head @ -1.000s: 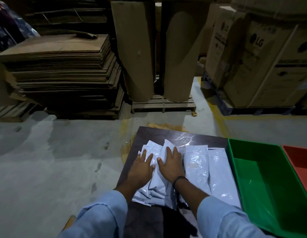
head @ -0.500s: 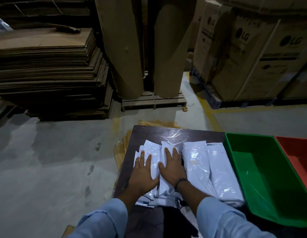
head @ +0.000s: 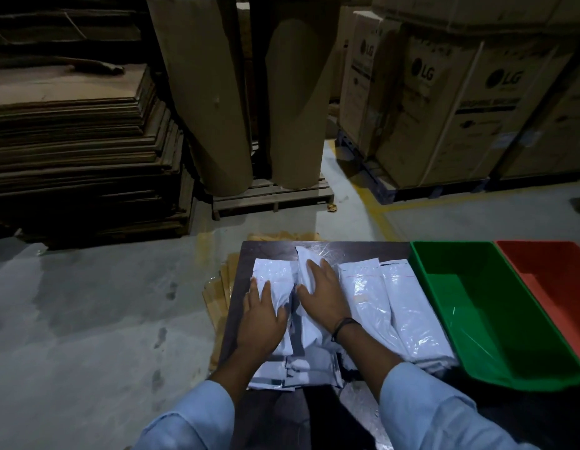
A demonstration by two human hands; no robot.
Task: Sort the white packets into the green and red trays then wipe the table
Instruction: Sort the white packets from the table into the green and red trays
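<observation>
1. We see both hands lying flat on a heap of white packets (head: 373,297) in the middle of the dark counter (head: 269,251).
2. The left hand (head: 262,319) is palm down on the left part of the heap. Its fingers are straight and close together, pressing on the packets rather than gripping them.
3. The right hand (head: 326,298), with a dark band (head: 342,324) on its wrist, lies just beside the left. Its fingers spread over a packet that juts toward the far edge, and it grasps nothing either.
4. Under the hands and nearer than them, more packets overlap untidily. To the right of the right hand, two long packets lie side by side.
5. Further right stands the green tray (head: 444,259), just beside the outer packet, with the red tray (head: 548,271) just beside it on its right.
6. Light blue sleeves (head: 428,410) cover both forearms.
7. Beyond the hands, across the concrete floor (head: 103,303), we make out three things:
   - a stack of flat cardboard sheets (head: 81,131) to the left
   - two upright cardboard rolls (head: 210,92) on a wooden pallet (head: 272,193) straight ahead
   - LG cartons (head: 444,108) to the right
</observation>
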